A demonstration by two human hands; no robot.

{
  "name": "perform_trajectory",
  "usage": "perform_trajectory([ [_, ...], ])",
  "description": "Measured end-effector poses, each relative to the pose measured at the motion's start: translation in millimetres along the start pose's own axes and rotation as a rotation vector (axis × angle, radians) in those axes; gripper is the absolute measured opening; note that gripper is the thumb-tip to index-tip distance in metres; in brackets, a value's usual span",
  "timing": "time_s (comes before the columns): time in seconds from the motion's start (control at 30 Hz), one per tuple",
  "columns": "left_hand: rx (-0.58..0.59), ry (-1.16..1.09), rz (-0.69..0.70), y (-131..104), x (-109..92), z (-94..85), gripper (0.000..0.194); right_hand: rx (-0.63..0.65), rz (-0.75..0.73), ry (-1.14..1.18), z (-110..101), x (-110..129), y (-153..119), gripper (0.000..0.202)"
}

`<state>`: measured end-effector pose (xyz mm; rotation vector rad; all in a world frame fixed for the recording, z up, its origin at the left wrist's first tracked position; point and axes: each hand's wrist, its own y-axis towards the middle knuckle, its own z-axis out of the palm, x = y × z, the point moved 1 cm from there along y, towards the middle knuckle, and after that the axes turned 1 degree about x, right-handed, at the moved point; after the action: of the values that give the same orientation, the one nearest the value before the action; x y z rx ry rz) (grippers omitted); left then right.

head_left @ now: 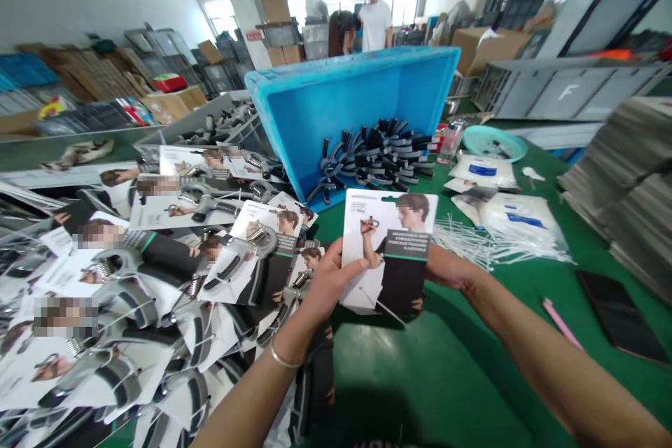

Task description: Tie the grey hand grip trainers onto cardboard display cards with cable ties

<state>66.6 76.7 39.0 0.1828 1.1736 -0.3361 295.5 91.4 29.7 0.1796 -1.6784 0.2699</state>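
A printed packaging card (388, 245) stands upright in front of me, with white and black areas and a picture of a person. My left hand (332, 280) is closed on its left edge, the thumb across the front. A thin white cable tie (391, 315) sticks out from the card's lower part. My right hand (446, 267) is at the card's right edge, its fingers hidden behind the card. To the left lies a large pile of carded hand grip strengtheners (236, 259) with grey and black handles. Whether one is behind the held card is hidden.
A tilted blue crate (362, 77) holds loose hand grips (378, 154). Loose white cable ties (467, 241), plastic bags (519, 224), a turquoise plate (493, 143), a pink pen (561, 322) and a dark phone (622, 315) lie right. Stacked grey sheets (624, 189) stand far right. Two people are behind.
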Motion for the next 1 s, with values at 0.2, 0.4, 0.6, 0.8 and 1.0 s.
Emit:
perform_trajectory([
  [0.2,-0.256,-0.027,0.055,22.6,18.9,-16.9,0.047,-0.463,-0.273,-0.443,-15.0,17.7,-14.0,0.023],
  [0.4,-0.273,0.098,0.078,16.2,32.6,0.8,0.04,-0.194,-0.431,-0.677,37.9,13.3,-18.0,0.017],
  [0.6,-0.311,0.2,0.138,6.6,32.1,10.2,0.034,-0.312,-0.57,-0.767,57.9,0.3,-5.8,0.007],
  [0.8,-0.311,-0.004,0.082,16.6,28.6,3.0,0.047,-0.108,-0.681,-0.649,51.3,1.5,-30.4,0.01],
  [1.0,-0.251,0.076,0.111,11.4,30.6,11.6,0.041,-0.325,-0.513,-0.706,44.0,4.3,-13.0,0.012],
])
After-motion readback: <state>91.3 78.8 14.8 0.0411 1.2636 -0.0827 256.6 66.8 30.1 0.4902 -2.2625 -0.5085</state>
